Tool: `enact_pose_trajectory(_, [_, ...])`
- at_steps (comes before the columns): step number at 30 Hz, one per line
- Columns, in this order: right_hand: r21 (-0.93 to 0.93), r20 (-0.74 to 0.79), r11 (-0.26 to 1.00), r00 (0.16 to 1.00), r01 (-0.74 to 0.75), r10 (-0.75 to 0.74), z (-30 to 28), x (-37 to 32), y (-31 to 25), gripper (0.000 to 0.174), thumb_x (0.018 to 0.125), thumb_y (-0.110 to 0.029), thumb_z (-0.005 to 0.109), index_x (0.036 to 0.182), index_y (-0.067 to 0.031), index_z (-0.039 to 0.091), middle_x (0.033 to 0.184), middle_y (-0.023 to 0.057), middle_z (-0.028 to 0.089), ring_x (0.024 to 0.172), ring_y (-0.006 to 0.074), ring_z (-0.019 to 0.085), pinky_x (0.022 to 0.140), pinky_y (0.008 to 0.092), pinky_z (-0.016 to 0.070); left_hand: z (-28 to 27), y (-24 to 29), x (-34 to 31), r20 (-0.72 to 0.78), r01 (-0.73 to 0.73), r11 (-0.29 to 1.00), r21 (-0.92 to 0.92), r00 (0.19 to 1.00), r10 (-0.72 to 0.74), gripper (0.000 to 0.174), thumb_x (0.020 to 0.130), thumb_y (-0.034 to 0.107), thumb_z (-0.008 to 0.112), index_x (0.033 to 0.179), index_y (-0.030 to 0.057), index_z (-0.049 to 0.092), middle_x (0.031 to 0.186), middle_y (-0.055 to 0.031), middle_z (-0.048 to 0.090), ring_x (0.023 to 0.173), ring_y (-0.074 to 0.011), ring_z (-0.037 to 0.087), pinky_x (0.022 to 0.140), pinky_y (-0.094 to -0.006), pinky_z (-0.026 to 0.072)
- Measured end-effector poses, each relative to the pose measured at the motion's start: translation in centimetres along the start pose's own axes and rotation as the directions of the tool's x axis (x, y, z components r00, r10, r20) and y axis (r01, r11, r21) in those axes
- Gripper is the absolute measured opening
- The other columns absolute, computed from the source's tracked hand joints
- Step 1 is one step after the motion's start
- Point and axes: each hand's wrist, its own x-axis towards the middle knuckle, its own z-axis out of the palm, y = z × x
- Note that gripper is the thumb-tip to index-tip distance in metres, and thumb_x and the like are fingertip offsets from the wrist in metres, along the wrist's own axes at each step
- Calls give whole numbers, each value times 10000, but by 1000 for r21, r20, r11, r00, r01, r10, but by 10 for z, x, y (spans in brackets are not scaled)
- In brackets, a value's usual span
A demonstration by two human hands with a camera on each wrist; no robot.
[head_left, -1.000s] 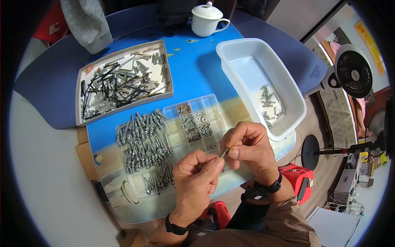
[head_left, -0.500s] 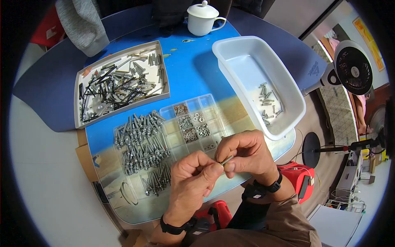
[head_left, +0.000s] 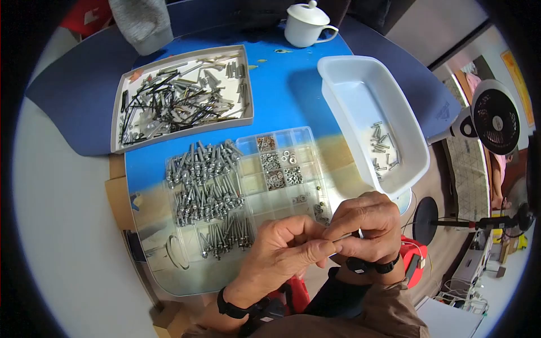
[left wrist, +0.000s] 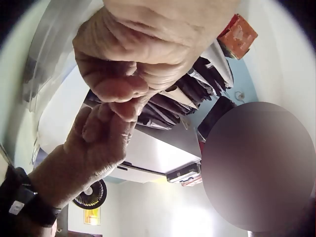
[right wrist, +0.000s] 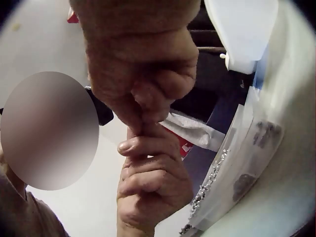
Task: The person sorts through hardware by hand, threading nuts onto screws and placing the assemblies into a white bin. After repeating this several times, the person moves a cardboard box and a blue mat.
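Both hands meet over the near right edge of the table in the head view. The left hand and the right hand pinch a thin metal screw between thumbs and fingers, their fingertips nearly touching. Most of the screw is covered by the fingers. In the left wrist view the left hand is above the right hand. The right wrist view has the right hand over the left hand, and the screw cannot be made out there.
A divided clear box holds nuts, washers and rows of bolts. Behind it lies a shallow carton of mixed screws. A white tub with several screws stands at the right, a lidded white cup at the back.
The head view has shifted, so the table's things sit farther right. The hands have drawn closer around the screw, which shows less than before.
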Motion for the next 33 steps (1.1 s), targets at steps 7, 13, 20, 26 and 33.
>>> enact_pose_trajectory(7, [-161,32,986,998,51,-46,6,3,-2,254,778,-31,753,1025,11,709,740,126,674,593,219,642,527,313,483,-6,-7,-3,26,39,975,-218,999,-34,171,905,160,733,915,5,662,682,-52,649,468,-25,475,421,-183,359])
enact_pose_trajectory(13, [-38,-113,997,992,-68,63,4,4,-9,263,776,-54,731,1017,47,696,766,126,665,581,164,623,524,280,473,-6,0,-13,-14,10,954,-301,1000,-15,143,927,136,702,941,4,651,682,-71,641,455,-30,470,414,-183,357])
enact_pose_trajectory(20, [-677,-101,721,989,-147,107,16,20,17,339,804,-98,722,1133,-39,670,846,137,629,665,329,631,570,407,491,-19,7,-21,-168,-241,908,-343,967,193,109,950,99,651,962,-6,626,680,-85,622,469,-38,443,422,-195,368])
enact_pose_trajectory(26, [-851,-16,513,981,-115,194,24,27,21,428,824,-137,706,1230,-49,606,843,112,570,686,315,620,565,427,491,-22,9,-22,-252,-307,919,-246,936,245,166,910,169,661,902,16,598,595,-41,548,412,-59,385,386,-242,372])
enact_pose_trajectory(33, [-892,-56,437,988,-114,143,28,27,27,315,809,-105,710,1119,-63,677,822,99,605,642,294,621,547,402,488,-24,8,-22,-266,-308,914,-263,934,239,155,906,167,665,905,29,595,592,-18,518,415,-52,380,385,-238,353])
